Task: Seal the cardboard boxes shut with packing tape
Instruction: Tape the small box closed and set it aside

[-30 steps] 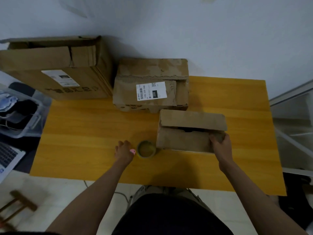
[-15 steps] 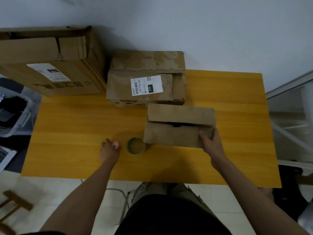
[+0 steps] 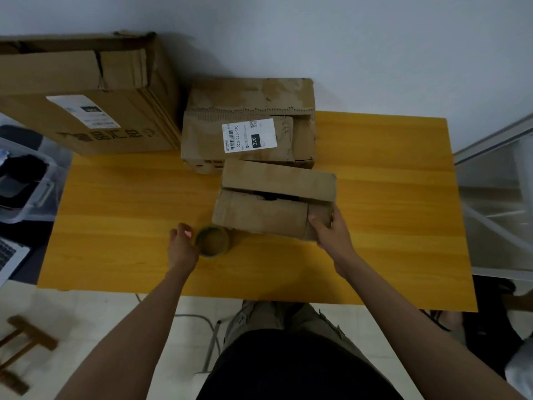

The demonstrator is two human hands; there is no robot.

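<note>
On the table [image 3: 389, 180], right hand [image 3: 331, 235] grips small box [image 3: 268, 206] — unsealed.

A home room used as a makeshift packing corner.

A yellow wood-grain counter [image 3: 389, 183] is set against a plain white wall [image 3: 346, 39]; worn shipping boxes [image 3: 248, 125], a clear storage bin [image 3: 26, 203], a laptop [image 3: 8, 255] and a pale tiled floor [image 3: 95, 319] are seen around it.

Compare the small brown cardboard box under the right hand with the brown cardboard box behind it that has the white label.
The small brown cardboard box bears no label; the labelled brown cardboard box carries a white shipping sticker. The small box is smaller and held by the right hand; the labelled box stands untouched against the wall. Both look worn.
</note>
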